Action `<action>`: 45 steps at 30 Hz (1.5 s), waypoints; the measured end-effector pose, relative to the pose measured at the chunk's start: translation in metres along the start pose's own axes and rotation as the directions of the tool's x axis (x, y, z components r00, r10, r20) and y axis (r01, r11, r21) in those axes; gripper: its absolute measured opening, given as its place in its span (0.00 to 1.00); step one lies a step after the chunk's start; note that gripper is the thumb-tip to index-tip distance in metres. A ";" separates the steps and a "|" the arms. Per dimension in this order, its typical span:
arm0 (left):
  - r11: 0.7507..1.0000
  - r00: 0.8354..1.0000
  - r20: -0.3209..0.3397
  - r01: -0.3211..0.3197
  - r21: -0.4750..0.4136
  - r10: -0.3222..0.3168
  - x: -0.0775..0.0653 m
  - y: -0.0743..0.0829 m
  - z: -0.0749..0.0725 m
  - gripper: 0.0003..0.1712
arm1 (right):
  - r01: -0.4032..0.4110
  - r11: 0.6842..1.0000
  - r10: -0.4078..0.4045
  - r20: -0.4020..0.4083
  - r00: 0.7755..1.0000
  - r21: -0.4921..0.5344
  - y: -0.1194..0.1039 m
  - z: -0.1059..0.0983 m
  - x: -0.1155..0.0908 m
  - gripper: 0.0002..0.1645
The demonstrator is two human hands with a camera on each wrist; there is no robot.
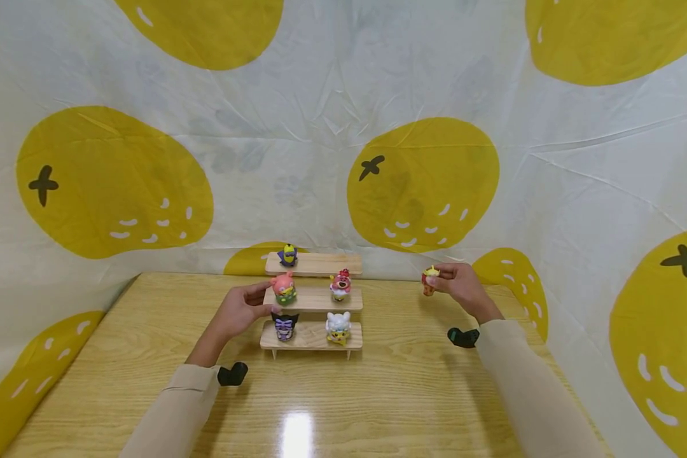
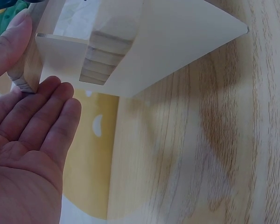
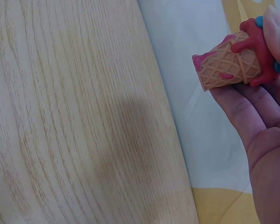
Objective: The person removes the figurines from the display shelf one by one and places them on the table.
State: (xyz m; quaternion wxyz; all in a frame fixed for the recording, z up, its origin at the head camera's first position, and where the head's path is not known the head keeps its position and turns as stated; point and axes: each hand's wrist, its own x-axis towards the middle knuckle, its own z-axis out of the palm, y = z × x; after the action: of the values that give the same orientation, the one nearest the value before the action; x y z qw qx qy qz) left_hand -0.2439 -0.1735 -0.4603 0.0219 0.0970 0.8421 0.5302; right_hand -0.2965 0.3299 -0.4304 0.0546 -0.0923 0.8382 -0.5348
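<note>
A three-step wooden display stand point(image 1: 312, 336) carries several small figurines. My left hand point(image 1: 242, 310) grips the left end of its middle shelf point(image 2: 31, 65), thumb on one side of the plank and fingers on the other. Right by this hand sit a pink-headed figurine with a green body point(image 1: 284, 289) and, on the shelf below, a black-and-purple figurine point(image 1: 284, 327). Away to the right of the stand, my right hand point(image 1: 457, 283) pinches a figurine with a waffle-cone base point(image 3: 231, 63) and red drips, held above the table; its yellow top shows in the head view.
A yellow-and-blue figurine point(image 1: 288, 255) stands on the top shelf, a red-topped one point(image 1: 340, 285) on the middle shelf, and a white-hooded one point(image 1: 338, 328) on the lowest. The wooden table point(image 1: 401, 388) meets a fruit-patterned cloth point(image 1: 298, 191) behind and at the sides.
</note>
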 end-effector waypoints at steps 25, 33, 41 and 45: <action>1.000 1.000 -0.004 0.003 0.010 -0.003 0.000 0.000 0.000 0.39 | 0.014 0.998 -0.014 -0.001 1.000 0.055 0.009 0.005 0.003 0.29; 1.000 1.000 -0.003 0.002 -0.002 -0.002 0.000 -0.001 0.000 0.38 | 0.010 1.000 -0.010 -0.004 1.000 0.013 0.011 0.006 0.003 0.28; 1.000 1.000 -0.005 0.013 -0.008 -0.013 0.001 -0.001 0.000 0.39 | 0.014 1.000 -0.014 -0.001 1.000 0.021 0.013 0.006 0.003 0.28; 1.000 1.000 -0.005 0.006 -0.011 -0.006 0.002 -0.002 0.000 0.39 | 0.016 1.000 -0.016 -0.004 1.000 0.022 0.015 0.006 0.004 0.28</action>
State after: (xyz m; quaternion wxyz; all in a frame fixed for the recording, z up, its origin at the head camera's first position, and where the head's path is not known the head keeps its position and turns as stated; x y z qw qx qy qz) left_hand -0.2460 -0.1741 -0.4623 0.0218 0.0931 0.8394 0.5350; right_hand -0.3006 0.3300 -0.4464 0.0496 -0.0975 0.8316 -0.5445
